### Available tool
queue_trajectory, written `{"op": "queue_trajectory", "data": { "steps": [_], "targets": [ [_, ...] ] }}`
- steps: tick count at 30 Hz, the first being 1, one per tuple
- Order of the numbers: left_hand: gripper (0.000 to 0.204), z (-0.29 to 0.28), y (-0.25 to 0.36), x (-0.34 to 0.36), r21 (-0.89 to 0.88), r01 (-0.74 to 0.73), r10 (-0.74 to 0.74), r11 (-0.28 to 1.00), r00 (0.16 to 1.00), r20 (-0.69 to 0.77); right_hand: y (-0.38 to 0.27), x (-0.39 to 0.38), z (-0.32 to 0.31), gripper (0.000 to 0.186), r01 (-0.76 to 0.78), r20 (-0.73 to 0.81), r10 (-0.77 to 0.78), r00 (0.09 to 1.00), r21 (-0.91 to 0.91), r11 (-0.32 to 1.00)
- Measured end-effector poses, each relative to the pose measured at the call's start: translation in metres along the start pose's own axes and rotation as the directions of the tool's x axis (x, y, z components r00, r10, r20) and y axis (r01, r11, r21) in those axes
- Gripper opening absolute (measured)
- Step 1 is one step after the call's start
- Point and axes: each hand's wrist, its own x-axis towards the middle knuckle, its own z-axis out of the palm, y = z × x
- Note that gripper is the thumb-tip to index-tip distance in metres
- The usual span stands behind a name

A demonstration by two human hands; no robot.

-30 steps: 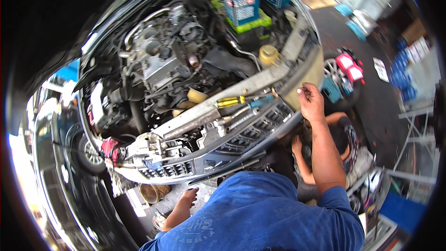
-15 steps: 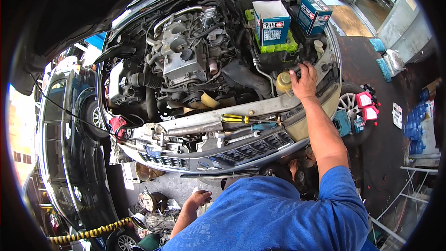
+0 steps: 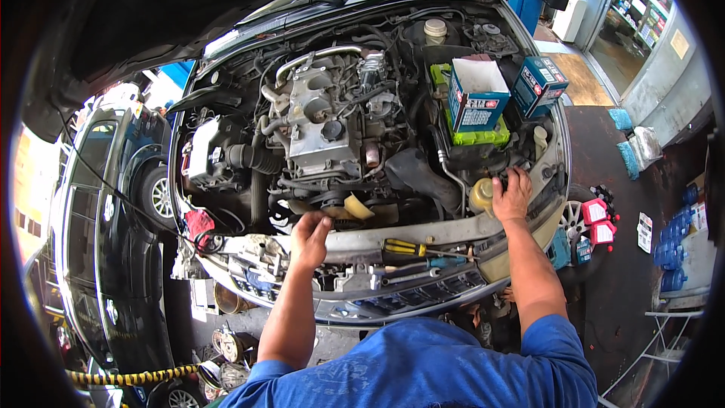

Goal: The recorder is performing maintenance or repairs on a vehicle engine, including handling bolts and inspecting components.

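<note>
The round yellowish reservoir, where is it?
In the head view, the yellowish reservoir sits right of centre, immediately left of the right hand, just beyond the pale metal crossbar.

The engine [image 3: 325, 125] lies left of the battery [image 3: 495, 137]. One box [image 3: 480, 102] stands on the battery; a second box [image 3: 539, 87] stands to its right. Nearer, the reservoir [image 3: 481, 196] is left of the right hand [image 3: 513, 195]. Screwdrivers [image 3: 404, 247] lie along the crossmember [image 3: 362, 240], right of the left hand [image 3: 310, 238].
</note>
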Motion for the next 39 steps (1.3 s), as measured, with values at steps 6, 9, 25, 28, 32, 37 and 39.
{"op": "queue_trajectory", "data": {
  "steps": [6, 9, 25, 28, 32, 37, 39],
  "targets": [
    [0.032, 0.076, 0.046, 0.146, 0.449, -0.164, 0.271, 0.878, 0.945, -0.185, 0.007, 0.0, -0.007, 0.047, -0.016, 0.038, 0.016, 0.999, -0.023, 1.0],
    [0.038, 0.099, 0.041, 0.245, 0.454, -0.265, 0.398, 0.851, 0.888, -0.229, 0.003, 0.005, -0.006, 0.049, -0.029, 0.058, 0.029, 0.998, -0.006, 1.0],
    [0.049, 0.149, 0.032, 0.421, 0.824, 0.146, -0.004, 0.548, 0.985, -0.172, 0.001, 0.007, -0.007, 0.05, 0.009, 0.092, -0.015, 0.996, 0.07, 0.997],
    [0.047, 0.141, 0.027, 0.428, 0.81, 0.077, 0.03, 0.581, 0.993, -0.117, 0.002, 0.004, -0.004, 0.051, -0.023, 0.119, 0.017, 0.993, 0.044, 0.999],
    [0.04, 0.144, 0.024, 0.443, 0.851, -0.003, 0.019, 0.525, 1.0, -0.008, 0.001, 0.005, -0.01, 0.051, -0.053, 0.114, 0.052, 0.992, 0.002, 0.999],
    [0.054, 0.137, 0.015, 0.452, 0.891, -0.035, 0.034, 0.453, 0.999, 0.023, -0.01, 0.014, -0.012, 0.05, -0.051, 0.102, 0.044, 0.994, 0.062, 0.997],
    [0.058, 0.128, 0.001, 0.458, 0.884, -0.035, 0.119, 0.467, 0.993, -0.024, -0.013, 0.017, -0.009, 0.05, -0.085, 0.098, 0.08, 0.992, 0.054, 0.995]
  ]
}}
